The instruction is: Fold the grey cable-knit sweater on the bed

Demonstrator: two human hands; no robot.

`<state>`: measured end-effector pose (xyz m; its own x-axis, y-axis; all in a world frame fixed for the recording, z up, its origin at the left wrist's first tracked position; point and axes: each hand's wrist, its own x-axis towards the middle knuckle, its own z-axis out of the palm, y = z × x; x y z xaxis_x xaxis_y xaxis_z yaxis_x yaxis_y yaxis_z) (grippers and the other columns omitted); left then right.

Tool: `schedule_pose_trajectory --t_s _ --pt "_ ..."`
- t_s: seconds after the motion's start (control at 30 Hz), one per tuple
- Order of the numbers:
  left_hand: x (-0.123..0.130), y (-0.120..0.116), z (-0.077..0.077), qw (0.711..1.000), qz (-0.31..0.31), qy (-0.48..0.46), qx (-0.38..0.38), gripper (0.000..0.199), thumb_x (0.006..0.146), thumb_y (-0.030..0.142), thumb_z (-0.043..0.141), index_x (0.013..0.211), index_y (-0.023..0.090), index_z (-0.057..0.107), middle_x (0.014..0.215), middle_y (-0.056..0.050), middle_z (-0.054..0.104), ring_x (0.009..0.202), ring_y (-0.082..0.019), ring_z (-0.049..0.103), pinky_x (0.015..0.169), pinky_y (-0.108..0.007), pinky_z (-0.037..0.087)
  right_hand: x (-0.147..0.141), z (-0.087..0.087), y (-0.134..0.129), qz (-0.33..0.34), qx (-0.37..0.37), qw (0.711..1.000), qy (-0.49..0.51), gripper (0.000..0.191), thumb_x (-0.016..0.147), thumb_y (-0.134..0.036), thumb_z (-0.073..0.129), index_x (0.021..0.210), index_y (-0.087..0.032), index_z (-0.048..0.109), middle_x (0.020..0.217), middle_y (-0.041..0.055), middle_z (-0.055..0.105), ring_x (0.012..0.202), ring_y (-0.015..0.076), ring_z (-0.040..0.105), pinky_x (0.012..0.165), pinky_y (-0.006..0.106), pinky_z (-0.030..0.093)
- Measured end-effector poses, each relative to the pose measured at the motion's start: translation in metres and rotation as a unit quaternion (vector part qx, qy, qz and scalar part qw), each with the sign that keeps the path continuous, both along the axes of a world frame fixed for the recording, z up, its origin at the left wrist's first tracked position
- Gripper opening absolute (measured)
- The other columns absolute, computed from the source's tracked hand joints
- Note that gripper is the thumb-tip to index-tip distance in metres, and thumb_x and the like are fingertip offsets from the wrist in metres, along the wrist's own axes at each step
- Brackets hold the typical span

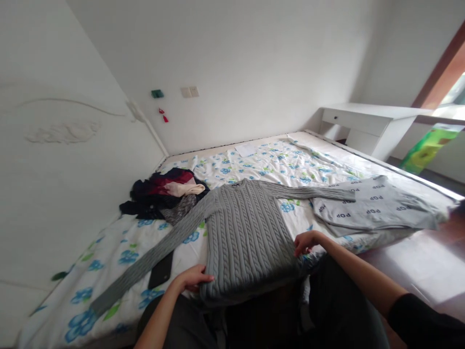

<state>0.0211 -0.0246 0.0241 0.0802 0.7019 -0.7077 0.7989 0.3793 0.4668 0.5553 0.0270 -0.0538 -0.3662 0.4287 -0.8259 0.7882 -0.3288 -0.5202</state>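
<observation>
A grey cable-knit sweater (250, 232) lies spread on the flowered bedsheet, neck toward the wall and sleeves stretched out to both sides. My left hand (194, 277) pinches its lower left corner, thumb on top. At the lower right edge, my right hand (307, 242) has its fingers closed on the hem. The right sleeve's end rests over a light grey garment printed "POP" (374, 206). Under the left sleeve, a dark flat object (162, 269) partly shows.
A pile of dark, red and cream clothes (167, 191) sits at the bed's left side. A paper (246, 149) lies near the wall. A white desk (366, 121) stands at the back right, beside a green-yellow object (426, 148). My knees are against the bed's front edge.
</observation>
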Motion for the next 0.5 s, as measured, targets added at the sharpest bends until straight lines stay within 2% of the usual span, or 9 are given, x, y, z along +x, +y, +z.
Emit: schedule_pose_trajectory --t_s 0.07,0.13,0.27,0.33,0.4,0.5 --pt "-0.003 -0.005 0.0 0.998 0.043 -0.036 -0.029 0.061 0.053 0.059 0.091 0.099 0.025 0.069 0.105 -0.008 0.08 0.104 -0.031 0.078 0.077 -0.034 0.062 0.005 0.0 -0.002 0.011 -0.004 1.0 -0.009 0.04 0.083 -0.033 0.093 0.065 -0.017 0.061 0.062 -0.0021 0.06 0.058 0.0111 0.052 0.051 0.018 0.041" --pt "-0.009 -0.01 -0.004 0.996 0.048 -0.055 -0.041 0.061 0.055 0.056 0.093 0.102 0.025 0.069 0.105 -0.007 0.08 0.101 -0.03 0.078 0.077 -0.034 0.063 0.016 0.001 -0.004 0.008 -0.014 1.0 -0.005 0.04 0.082 -0.036 0.092 0.065 -0.017 0.061 0.061 -0.0019 0.059 0.058 0.0118 0.054 0.052 0.018 0.043" --pt "-0.02 -0.012 -0.021 0.996 -0.014 0.032 -0.087 0.057 0.052 0.054 0.098 0.087 0.026 0.062 0.078 -0.005 0.076 0.072 -0.028 0.074 0.059 -0.035 0.059 0.034 0.001 -0.011 -0.008 -0.021 0.998 -0.06 0.043 0.082 -0.042 0.091 0.063 -0.02 0.059 0.055 -0.0019 0.055 0.048 0.0112 0.047 0.043 0.018 0.037" --pt "-0.024 -0.008 -0.029 0.989 -0.056 0.057 -0.123 0.06 0.051 0.062 0.1 0.079 0.026 0.061 0.068 -0.008 0.073 0.065 -0.031 0.073 0.054 -0.038 0.058 0.035 0.002 -0.013 -0.026 -0.021 0.995 -0.098 0.045 0.08 -0.045 0.094 0.065 -0.02 0.061 0.054 -0.0016 0.055 0.045 0.0101 0.043 0.042 0.018 0.033" --pt "-0.026 -0.003 -0.032 0.986 -0.087 0.049 -0.135 0.065 0.052 0.077 0.096 0.072 0.025 0.064 0.066 -0.013 0.073 0.069 -0.037 0.076 0.057 -0.044 0.061 0.034 0.003 -0.014 -0.05 -0.012 0.993 -0.102 0.047 0.078 -0.051 0.096 0.069 -0.019 0.063 0.056 -0.0007 0.057 0.045 0.0094 0.045 0.043 0.018 0.033" --pt "-0.023 0.005 -0.029 0.991 -0.08 0.08 -0.068 0.072 0.065 0.091 0.082 0.061 0.022 0.064 0.062 -0.018 0.07 0.072 -0.04 0.079 0.066 -0.049 0.065 0.031 0.002 -0.013 -0.068 0.024 0.992 -0.103 0.054 0.085 -0.063 0.091 0.071 -0.017 0.066 0.059 0.0011 0.06 0.047 0.0097 0.048 0.045 0.019 0.035"
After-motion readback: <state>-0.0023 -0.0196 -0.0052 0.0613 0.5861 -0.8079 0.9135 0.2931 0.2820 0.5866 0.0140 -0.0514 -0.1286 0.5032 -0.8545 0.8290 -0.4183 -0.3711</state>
